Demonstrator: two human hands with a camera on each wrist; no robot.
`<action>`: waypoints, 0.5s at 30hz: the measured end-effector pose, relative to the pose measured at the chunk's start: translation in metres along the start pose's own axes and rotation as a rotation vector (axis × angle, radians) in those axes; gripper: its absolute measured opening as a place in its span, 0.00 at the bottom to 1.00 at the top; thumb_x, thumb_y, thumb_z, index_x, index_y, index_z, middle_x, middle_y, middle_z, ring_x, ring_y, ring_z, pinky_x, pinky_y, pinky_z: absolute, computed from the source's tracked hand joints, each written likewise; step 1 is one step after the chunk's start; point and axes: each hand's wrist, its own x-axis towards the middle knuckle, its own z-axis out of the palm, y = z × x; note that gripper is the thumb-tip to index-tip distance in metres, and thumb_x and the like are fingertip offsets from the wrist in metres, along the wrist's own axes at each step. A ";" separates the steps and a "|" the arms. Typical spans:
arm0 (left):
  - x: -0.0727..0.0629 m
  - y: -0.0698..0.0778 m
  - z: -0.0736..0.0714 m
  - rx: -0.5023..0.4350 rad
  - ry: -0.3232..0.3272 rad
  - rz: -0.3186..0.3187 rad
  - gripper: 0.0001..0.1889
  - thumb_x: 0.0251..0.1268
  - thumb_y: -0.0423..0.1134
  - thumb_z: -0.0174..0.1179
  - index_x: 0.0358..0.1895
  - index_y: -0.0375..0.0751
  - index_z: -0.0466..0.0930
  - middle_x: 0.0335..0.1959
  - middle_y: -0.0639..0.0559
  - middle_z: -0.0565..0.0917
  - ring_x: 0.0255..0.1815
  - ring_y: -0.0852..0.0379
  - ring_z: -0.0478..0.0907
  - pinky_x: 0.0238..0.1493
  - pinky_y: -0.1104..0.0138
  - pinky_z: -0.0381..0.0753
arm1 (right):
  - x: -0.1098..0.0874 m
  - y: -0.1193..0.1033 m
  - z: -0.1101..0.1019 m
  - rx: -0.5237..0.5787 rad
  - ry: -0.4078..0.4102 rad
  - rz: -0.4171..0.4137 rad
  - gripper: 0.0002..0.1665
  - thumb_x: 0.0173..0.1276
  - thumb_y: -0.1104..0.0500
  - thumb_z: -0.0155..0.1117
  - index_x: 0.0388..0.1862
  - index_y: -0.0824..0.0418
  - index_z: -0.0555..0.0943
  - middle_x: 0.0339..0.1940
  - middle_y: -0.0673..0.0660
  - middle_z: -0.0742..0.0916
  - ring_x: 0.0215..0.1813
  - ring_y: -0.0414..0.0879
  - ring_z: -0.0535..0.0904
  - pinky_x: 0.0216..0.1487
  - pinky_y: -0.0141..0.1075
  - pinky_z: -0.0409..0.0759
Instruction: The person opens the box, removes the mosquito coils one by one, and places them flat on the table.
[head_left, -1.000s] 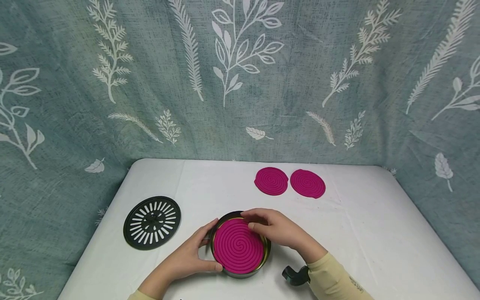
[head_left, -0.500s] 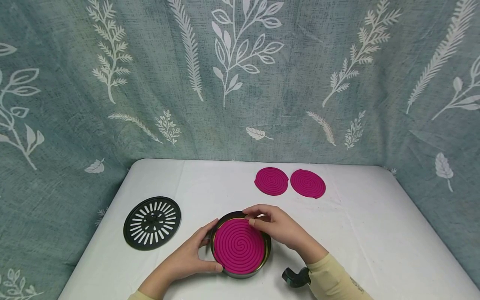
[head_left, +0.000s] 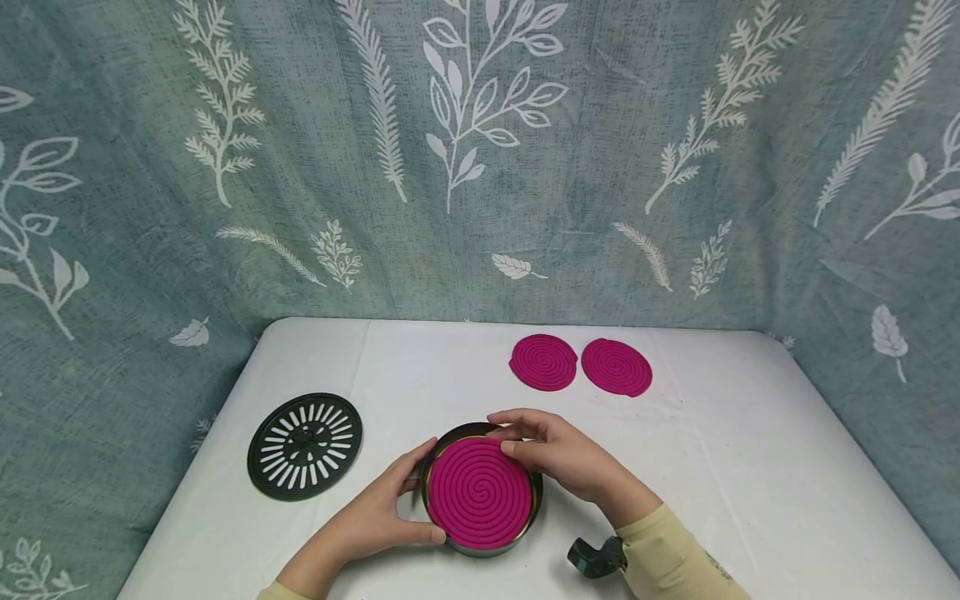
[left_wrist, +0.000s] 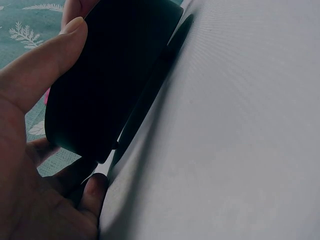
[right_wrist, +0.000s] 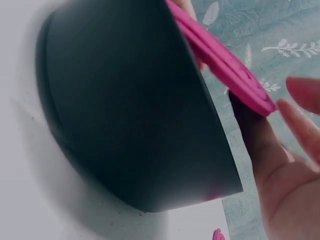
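Note:
A magenta mosquito coil point(head_left: 478, 493) lies across the mouth of a round dark tin point(head_left: 482, 552) on the white table. In the right wrist view the coil point(right_wrist: 235, 75) tilts up past the rim of the tin point(right_wrist: 125, 100). My right hand point(head_left: 570, 457) pinches the coil's far right edge between thumb and fingers. On the other side, my left hand point(head_left: 378, 515) grips the tin, thumb at the near rim and fingers round the left wall. Seen from the left wrist, the tin point(left_wrist: 110, 70) is mostly in shadow. The tin's inside is largely hidden by the coil.
A black slotted round lid point(head_left: 304, 447) lies flat at the left. Toward the back of the white table point(head_left: 750, 467) are two more magenta coils, one point(head_left: 543, 362) beside the other point(head_left: 617, 367). A black device point(head_left: 596, 557) sits by the right sleeve.
My right hand has shifted slightly up and to the right, its fingers drawing closer together at the coil's edge. The left hand and the tin have hardly moved.

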 end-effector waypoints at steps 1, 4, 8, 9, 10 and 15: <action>0.000 0.000 0.000 0.000 0.001 0.001 0.60 0.39 0.59 0.79 0.79 0.60 0.52 0.75 0.59 0.60 0.70 0.56 0.64 0.70 0.55 0.67 | -0.001 0.001 -0.001 0.018 -0.015 0.007 0.29 0.74 0.60 0.61 0.70 0.66 0.69 0.60 0.64 0.81 0.55 0.52 0.81 0.50 0.38 0.83; 0.000 0.000 0.000 -0.003 0.001 0.005 0.61 0.39 0.59 0.80 0.79 0.59 0.52 0.75 0.60 0.60 0.70 0.56 0.64 0.70 0.55 0.68 | -0.003 0.002 -0.004 0.036 -0.042 0.025 0.31 0.74 0.60 0.60 0.72 0.67 0.67 0.60 0.63 0.82 0.57 0.51 0.81 0.51 0.38 0.83; 0.000 0.000 0.000 -0.003 0.001 0.008 0.61 0.39 0.59 0.80 0.79 0.59 0.52 0.75 0.60 0.60 0.69 0.56 0.65 0.70 0.55 0.68 | -0.005 0.002 -0.007 -0.003 -0.039 0.035 0.29 0.74 0.58 0.61 0.70 0.68 0.71 0.57 0.61 0.84 0.53 0.47 0.82 0.48 0.38 0.84; 0.000 0.000 0.000 0.000 0.002 0.009 0.61 0.39 0.59 0.80 0.79 0.59 0.52 0.75 0.59 0.60 0.69 0.56 0.66 0.69 0.55 0.68 | -0.005 0.002 -0.008 -0.006 -0.041 0.037 0.28 0.74 0.59 0.61 0.69 0.68 0.71 0.56 0.61 0.84 0.52 0.47 0.82 0.48 0.38 0.84; 0.000 0.000 0.000 0.001 0.003 0.009 0.61 0.39 0.59 0.80 0.79 0.59 0.52 0.75 0.59 0.60 0.69 0.55 0.66 0.69 0.55 0.68 | -0.006 0.002 -0.008 -0.012 -0.045 0.037 0.28 0.74 0.59 0.61 0.69 0.68 0.72 0.55 0.62 0.85 0.51 0.46 0.82 0.48 0.38 0.84; 0.000 0.000 0.000 0.005 0.005 0.003 0.61 0.39 0.59 0.80 0.79 0.59 0.52 0.75 0.59 0.60 0.70 0.55 0.64 0.70 0.55 0.68 | -0.009 0.001 -0.010 -0.079 -0.063 0.029 0.28 0.73 0.59 0.62 0.69 0.65 0.72 0.53 0.61 0.86 0.52 0.48 0.82 0.50 0.38 0.84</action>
